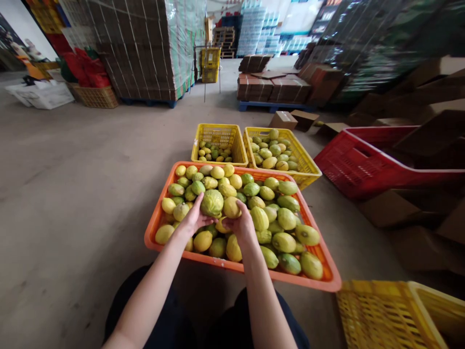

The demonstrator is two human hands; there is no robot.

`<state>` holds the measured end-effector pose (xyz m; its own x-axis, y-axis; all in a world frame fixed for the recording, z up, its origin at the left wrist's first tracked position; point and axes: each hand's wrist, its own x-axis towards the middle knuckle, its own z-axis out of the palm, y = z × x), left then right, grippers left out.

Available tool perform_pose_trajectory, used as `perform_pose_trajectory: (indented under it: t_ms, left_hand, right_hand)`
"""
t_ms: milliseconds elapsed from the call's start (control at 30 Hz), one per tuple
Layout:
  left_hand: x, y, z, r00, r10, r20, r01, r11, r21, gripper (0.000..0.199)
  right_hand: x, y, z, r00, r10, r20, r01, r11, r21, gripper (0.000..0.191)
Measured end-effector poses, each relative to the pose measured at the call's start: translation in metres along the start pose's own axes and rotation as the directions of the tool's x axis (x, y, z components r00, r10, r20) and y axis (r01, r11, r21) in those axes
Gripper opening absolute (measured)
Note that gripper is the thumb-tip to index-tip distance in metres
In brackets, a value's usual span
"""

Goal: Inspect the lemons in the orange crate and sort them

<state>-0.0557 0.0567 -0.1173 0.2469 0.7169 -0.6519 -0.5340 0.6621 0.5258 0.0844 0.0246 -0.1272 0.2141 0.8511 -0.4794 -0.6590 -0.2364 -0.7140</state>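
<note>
An orange crate (221, 263) full of yellow and green fruits stands before me. Over its left-middle part, my left hand (195, 216) is closed round a large, bumpy green fruit (212, 203). Just to the right, my right hand (241, 220) holds a smaller yellow fruit (231, 207), its fingers curled underneath. The two held fruits are side by side, close together, above the pile. Green and yellow fruits lie all around them in the crate.
Behind the crate stand two yellow crates (219, 127) (308, 170) with fruits inside. A red crate (348, 165) and cardboard boxes are at the right. Another yellow crate (378, 310) sits at the lower right. Farther back are wrapped stacks and a blue pallet (254, 105).
</note>
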Motion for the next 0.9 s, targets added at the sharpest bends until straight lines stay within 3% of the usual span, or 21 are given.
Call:
perform_pose_trajectory:
  t_ms: [333,533,733,900]
  left_hand:
    - [-0.006,0.006,0.0,0.999,-0.037,-0.014,0.038,0.998,0.051,0.047]
    - [-0.012,0.007,0.006,0.998,0.025,-0.059,-0.015,0.987,0.161,0.05]
    - [-0.018,0.011,0.009,0.995,0.092,-0.029,-0.078,0.944,0.32,0.059]
    - [-0.012,0.008,0.001,0.993,0.114,0.002,-0.111,0.961,0.252,0.071]
  right_hand:
    - [-0.01,-0.007,0.007,0.999,0.026,-0.032,-0.028,0.998,-0.061,0.052]
    - [-0.008,-0.005,0.006,0.998,-0.059,-0.011,0.056,0.984,-0.167,0.056]
    - [-0.006,-0.003,0.006,0.997,-0.078,0.027,0.081,0.981,-0.177,0.059]
    - [-0.01,-0.003,0.008,0.979,-0.187,0.084,0.201,0.959,-0.199,0.058]
